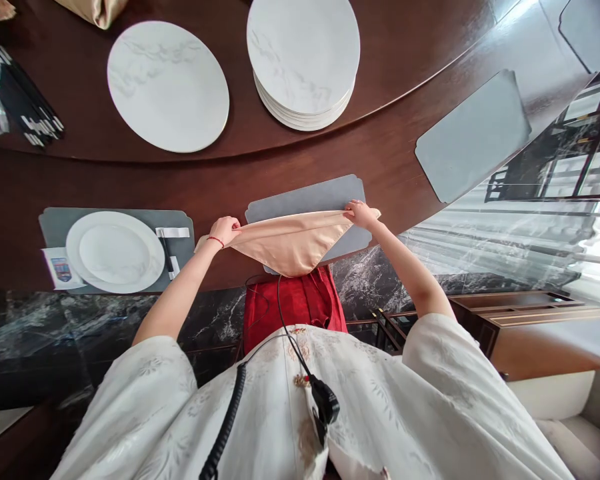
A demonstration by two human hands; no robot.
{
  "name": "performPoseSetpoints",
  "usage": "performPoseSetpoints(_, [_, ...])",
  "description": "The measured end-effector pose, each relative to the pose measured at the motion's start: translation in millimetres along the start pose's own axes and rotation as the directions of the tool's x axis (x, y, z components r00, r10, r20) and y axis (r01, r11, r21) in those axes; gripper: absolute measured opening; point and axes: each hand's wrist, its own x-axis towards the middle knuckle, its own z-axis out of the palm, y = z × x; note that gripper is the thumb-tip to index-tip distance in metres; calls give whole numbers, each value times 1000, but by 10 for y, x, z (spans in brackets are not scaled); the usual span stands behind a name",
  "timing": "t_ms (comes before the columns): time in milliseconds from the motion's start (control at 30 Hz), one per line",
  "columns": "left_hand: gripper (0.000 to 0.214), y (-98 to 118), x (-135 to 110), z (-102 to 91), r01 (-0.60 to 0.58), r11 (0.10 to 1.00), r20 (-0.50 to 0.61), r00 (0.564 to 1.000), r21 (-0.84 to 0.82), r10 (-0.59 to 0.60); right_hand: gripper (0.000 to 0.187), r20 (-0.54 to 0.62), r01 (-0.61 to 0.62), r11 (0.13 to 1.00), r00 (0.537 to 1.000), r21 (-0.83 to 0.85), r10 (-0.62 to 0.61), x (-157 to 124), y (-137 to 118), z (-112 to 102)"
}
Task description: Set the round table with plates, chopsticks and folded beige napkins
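A beige cloth napkin (293, 243), folded into a triangle with its point hanging toward me, is stretched between both hands over a grey placemat (305, 197) at the table's edge. My left hand (225, 230) pinches the napkin's left corner, fingers closed. My right hand (360, 213) pinches the right corner, fingers closed as well.
Left of me lies another grey placemat (50, 223) with two stacked white plates (115, 251). On the raised centre of the dark wooden table (380, 143) sit a single white plate (167, 85) and a stack of plates (303, 60). A third placemat (473, 133) lies to the right.
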Motion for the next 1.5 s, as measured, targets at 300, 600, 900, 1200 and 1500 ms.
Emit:
performPoseSetpoints(300, [27,165,137,-1224,-29,1000,-406,913,9,30,41,-251,-36,970,963,240,98,-1329,207,-983])
performPoseSetpoints(600, [34,-75,607,-1075,-242,969,-444,874,-43,198,14,66,263,938,956,227,-284,-1663,-1578,-29])
performPoseSetpoints(900, [51,-582,112,-152,-81,948,-541,835,-307,-103,37,361,454,891,825,35,-435,-1051,-2705,970])
performPoseSetpoints(1200, [35,263,-1106,1264,-197,424,-263,959,-884,-103,32,281,666,600,739,-442,-613,-372,-3184,1245])
performPoseSetpoints(1500, [34,334,-1057,1767,-8,247,-98,929,-969,-357,28,-59,693,696,699,-187,-712,-179,-2465,1521])
